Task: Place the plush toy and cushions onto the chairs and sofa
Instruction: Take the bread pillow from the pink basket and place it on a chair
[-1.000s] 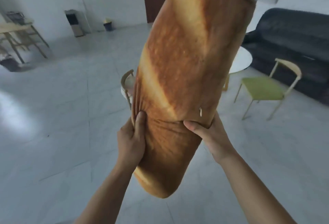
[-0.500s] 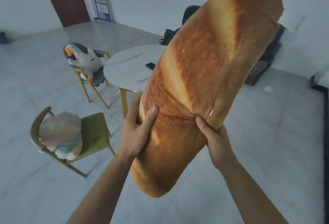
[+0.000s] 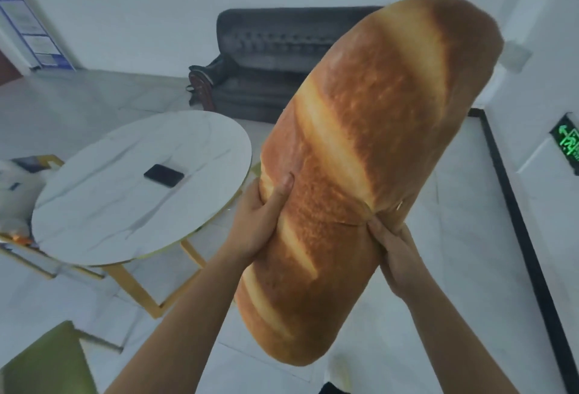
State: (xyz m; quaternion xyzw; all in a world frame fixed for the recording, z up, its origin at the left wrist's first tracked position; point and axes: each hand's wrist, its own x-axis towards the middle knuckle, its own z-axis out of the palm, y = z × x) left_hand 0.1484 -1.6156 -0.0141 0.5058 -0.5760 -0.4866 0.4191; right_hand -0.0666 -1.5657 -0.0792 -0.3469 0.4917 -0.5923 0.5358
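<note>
Cushion: a long loaf-shaped cushion (image 3: 360, 143) is held up in the air in front of the person, clear of the floor and all furniture.
Long axis: steeply tilted. The lower end hangs near the person's body, and the upper end leans away and to the right, covering the right part of the sofa.
Left hand: the left hand (image 3: 260, 218) grips the cushion's left edge below the middle. The thumb is pressed into the front face and the fingers are out of sight behind.
Right hand: the right hand (image 3: 394, 249) grips the right edge a little lower, with its fingers dug into a crease in the fabric beside a small zip pull.
Weight: most of the cushion's length stands above both hands, so it looks top-heavy in this hold.
Sofa: a dark sofa (image 3: 266, 49) stands against the far wall, straight ahead and well apart from the hands. Its seat looks free where it shows.
Counter: a round white counter (image 3: 109, 190) with a phone (image 3: 163, 175) on it lies ahead and to the left, just beside the left hand in the view.
Chair: a green chair (image 3: 47, 359) sits near the person at lower left, only partly in view.
Left edge: a white shape there is too blurred to name.
Nearer hand: both hands are about equally far from the sofa, and the left one is on the counter side.
Likely next move: probably carrying the cushion to the right of the counter, then tipping the upper end forward and down so the cushion lies lengthwise on the seat.
Risk: the upper end may flop over as it tips.
</note>
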